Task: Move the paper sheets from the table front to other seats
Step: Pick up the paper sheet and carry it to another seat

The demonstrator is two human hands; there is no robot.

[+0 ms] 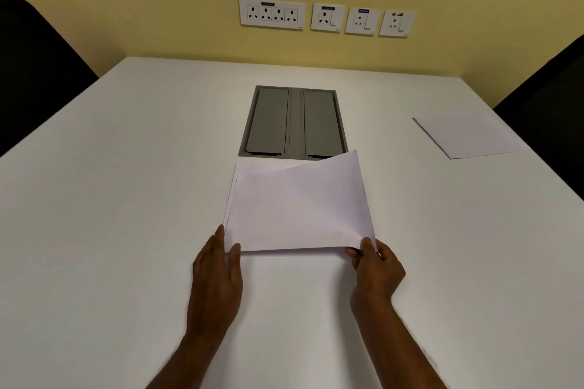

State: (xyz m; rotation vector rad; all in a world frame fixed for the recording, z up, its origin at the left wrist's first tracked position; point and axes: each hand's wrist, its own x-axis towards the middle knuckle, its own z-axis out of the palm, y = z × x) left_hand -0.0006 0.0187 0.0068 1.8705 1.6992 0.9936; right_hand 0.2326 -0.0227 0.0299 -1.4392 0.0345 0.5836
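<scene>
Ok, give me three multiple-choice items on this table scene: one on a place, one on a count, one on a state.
1. Where does the single paper sheet lie on the table?
A. far left edge
B. right side, by the dark chair
C. on the grey panel

2. How many socket plates are on the wall?
A. two
B. four
C. six

3. What is the state of the top sheet of the front stack?
A. flat and untouched
C. crumpled into a ball
B. lifted at its right side by the right hand

Key: 1 B, it rests near the chair at right; 2 B, four white plates sit in a row; 3 B, the right hand pinches its corner while the left hand rests at the stack's left corner.
</scene>
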